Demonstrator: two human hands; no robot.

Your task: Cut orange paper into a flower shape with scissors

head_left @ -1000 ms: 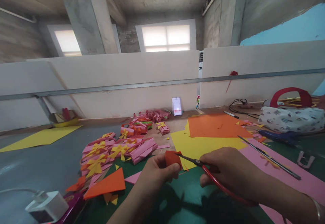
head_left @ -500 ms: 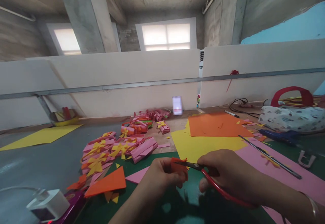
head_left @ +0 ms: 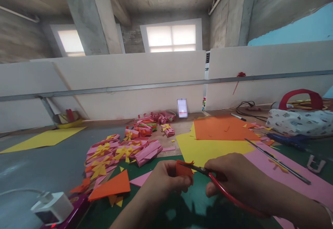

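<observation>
My left hand pinches a small folded orange paper piece above the green cutting mat. My right hand grips red-handled scissors, whose dark blades reach into the top edge of the orange piece. Both hands are close together at the lower middle of the view.
Pink paper pieces with yellow bows are piled to the left. An orange triangle lies near a white charger. Orange, yellow and pink sheets, a metal ruler and a patterned bag lie to the right.
The scissor blades have moved left into the orange piece, and my left hand has turned the piece and lowered it slightly. The camera shifted a little.
</observation>
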